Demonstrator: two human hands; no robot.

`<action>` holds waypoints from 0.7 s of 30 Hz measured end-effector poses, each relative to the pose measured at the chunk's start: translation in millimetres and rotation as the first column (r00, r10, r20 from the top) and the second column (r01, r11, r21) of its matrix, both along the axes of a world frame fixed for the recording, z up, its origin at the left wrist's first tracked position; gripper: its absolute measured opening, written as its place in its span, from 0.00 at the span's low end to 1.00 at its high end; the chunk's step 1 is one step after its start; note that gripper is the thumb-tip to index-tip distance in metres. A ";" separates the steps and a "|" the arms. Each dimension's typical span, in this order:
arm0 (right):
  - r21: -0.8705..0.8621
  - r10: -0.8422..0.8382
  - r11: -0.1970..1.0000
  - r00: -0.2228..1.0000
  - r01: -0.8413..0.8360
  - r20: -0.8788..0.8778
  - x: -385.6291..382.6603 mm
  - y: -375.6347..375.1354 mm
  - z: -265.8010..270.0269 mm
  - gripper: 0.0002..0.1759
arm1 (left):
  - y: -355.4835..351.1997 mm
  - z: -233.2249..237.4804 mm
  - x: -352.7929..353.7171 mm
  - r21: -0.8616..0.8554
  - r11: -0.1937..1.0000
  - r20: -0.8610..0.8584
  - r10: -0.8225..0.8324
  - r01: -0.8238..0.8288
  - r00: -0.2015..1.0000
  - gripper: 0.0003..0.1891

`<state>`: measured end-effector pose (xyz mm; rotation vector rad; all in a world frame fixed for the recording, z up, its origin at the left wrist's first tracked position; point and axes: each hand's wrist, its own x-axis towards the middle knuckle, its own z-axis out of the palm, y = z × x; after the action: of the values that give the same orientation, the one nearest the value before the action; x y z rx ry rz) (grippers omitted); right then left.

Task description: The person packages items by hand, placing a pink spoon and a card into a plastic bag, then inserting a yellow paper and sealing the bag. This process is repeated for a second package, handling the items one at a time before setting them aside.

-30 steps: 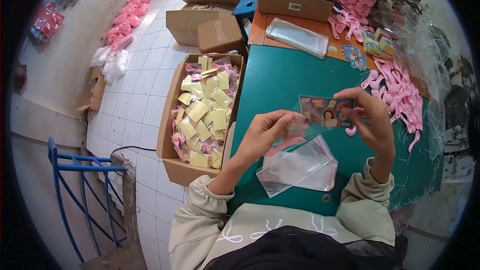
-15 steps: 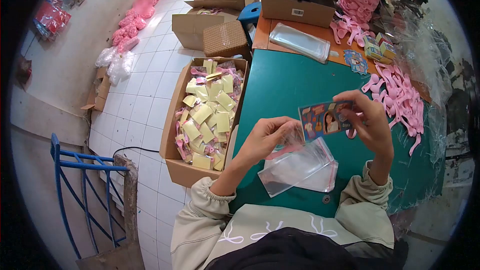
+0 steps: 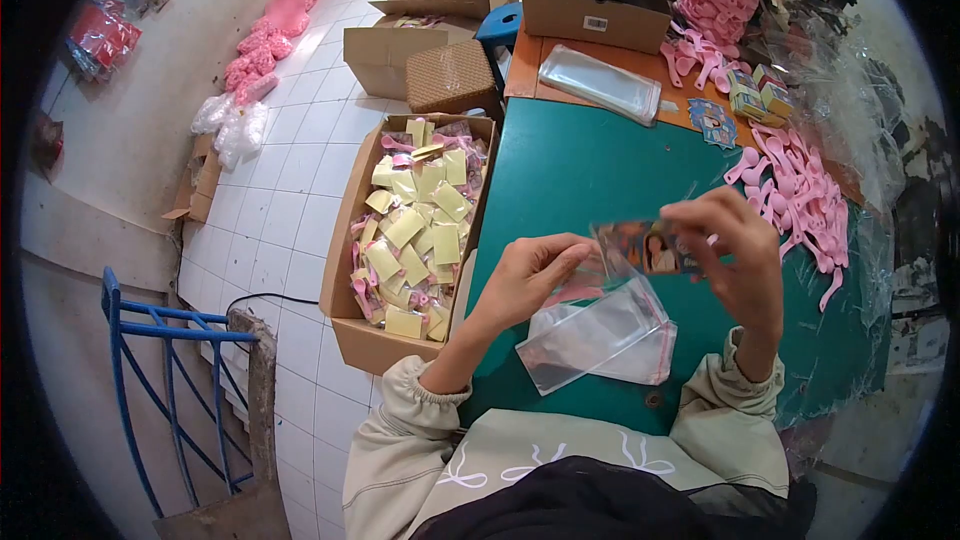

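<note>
My left hand [image 3: 535, 278] pinches a clear plastic bag [image 3: 612, 262] by its edge. A dark printed card [image 3: 655, 250] with a picture on it overlaps the bag's mouth, its far edge blurred. Thumb and fingers of my right hand [image 3: 735, 255] grip the card's right end. Something pink [image 3: 578, 293] shows below my left fingertips. Flat clear bags [image 3: 600, 335] lie in a loose stack on the green table [image 3: 580, 160] beneath both hands.
Pink spoons [image 3: 800, 190] are heaped at the right. Printed cards [image 3: 712, 123], small yellow boxes [image 3: 760, 95] and a pack of clear bags [image 3: 600, 83] lie at the back. Left of the table, a cardboard box [image 3: 352, 345] holds many filled packets. A blue metal frame [image 3: 115, 340] stands at far left.
My right hand has shifted slightly, and the card has moved a little left, its left end now overlapping the bag. My left hand stays almost in place.
</note>
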<state>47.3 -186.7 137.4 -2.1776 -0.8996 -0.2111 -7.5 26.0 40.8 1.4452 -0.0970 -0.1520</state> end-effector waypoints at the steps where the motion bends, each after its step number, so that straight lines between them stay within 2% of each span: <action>1: 0.048 -0.023 0.999 1.000 0.023 -0.002 -0.8 0.4 0.7 0.16 | -3.0 0.1 0.7 -0.081 0.997 -0.010 0.008 -0.009 1.000 0.15; 2: 0.095 -0.045 0.994 0.999 0.046 -0.006 -1.3 0.8 1.4 0.15 | -4.5 0.1 1.0 -0.162 0.987 -0.021 0.016 -0.019 1.000 0.15; 3: 0.142 -0.068 0.988 0.998 0.069 -0.010 -1.3 1.0 1.9 0.15 | -2.5 -3.6 1.6 -0.115 0.993 -0.006 0.013 -0.013 1.000 0.14; 6: -0.057 0.024 0.998 0.995 -0.019 0.095 0.1 0.4 0.7 0.13 | 3.0 -13.1 2.4 -0.011 1.000 0.025 0.014 -0.014 1.000 0.13; 9: -0.099 0.091 0.992 0.994 -0.084 0.065 0.9 -0.2 -2.3 0.12 | 1.3 -5.3 0.3 0.030 0.999 0.015 0.029 -0.030 0.999 0.13; 11: -0.112 0.130 0.985 0.991 -0.128 0.016 0.1 2.5 -0.9 0.11 | 0.5 -0.4 -0.6 0.081 0.997 -0.014 0.012 -0.010 1.000 0.13; 14: -0.092 0.213 0.970 0.968 -0.226 -0.133 1.5 5.3 -7.7 0.08 | -6.3 -0.4 0.1 0.012 0.999 0.085 -0.045 0.044 0.995 0.13; 15: -0.075 0.245 0.962 0.950 -0.263 -0.195 2.8 6.5 -13.1 0.08 | -4.1 1.5 0.3 0.074 0.989 0.039 -0.128 0.125 0.991 0.14; 18: -0.162 0.260 0.934 0.916 -0.319 -0.305 6.8 15.2 -27.7 0.12 | -9.4 22.4 -6.2 0.126 0.985 0.060 -0.127 0.118 0.990 0.17; 19: -0.192 0.261 0.927 0.920 -0.323 -0.293 7.5 18.2 -36.4 0.14 | -6.9 16.7 -5.0 0.246 0.963 0.080 -0.131 0.108 0.988 0.23; 21: -0.179 0.257 0.933 0.928 -0.311 -0.269 6.6 23.4 -43.1 0.14 | -7.4 18.0 -7.1 0.380 0.925 0.139 -0.067 0.010 0.988 0.24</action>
<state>54.0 -163.4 94.4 -2.1756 -1.1258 0.3056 -14.6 18.6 58.8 1.8430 -0.2292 -0.0972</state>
